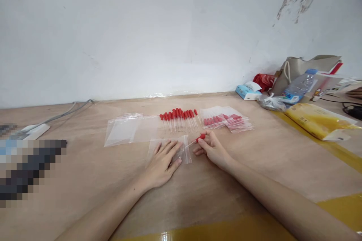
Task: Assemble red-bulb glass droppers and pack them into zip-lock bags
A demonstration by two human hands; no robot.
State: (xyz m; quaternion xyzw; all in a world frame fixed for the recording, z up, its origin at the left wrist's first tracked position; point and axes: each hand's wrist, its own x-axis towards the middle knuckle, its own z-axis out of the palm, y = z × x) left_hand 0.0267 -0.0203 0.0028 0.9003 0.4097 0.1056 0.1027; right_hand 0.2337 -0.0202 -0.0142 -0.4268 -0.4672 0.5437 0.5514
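My left hand (165,160) lies spread over a clear zip bag (186,154), pressing it to the table with the mouth toward the right. Between the thumb and fingers of my right hand (213,148) is a dropper (201,138) with a red rubber bulb. Its thin clear tube points left, and the tip is at the bag's mouth; whether it is inside I cannot tell. Behind my hands several more droppers (178,115) lie in a row, bulbs away from me. Flat clear bags (121,131) are stacked left of them, and bags holding red-bulbed droppers (226,118) are piled to the right.
At the right stand a tissue pack (247,92), a plastic bottle (301,84), a paper carrier bag (308,66) and a yellow packet (313,120). A grey cable (68,111) runs along the left. Yellow tape (342,156) crosses the wooden table (268,162). A white wall rises behind.
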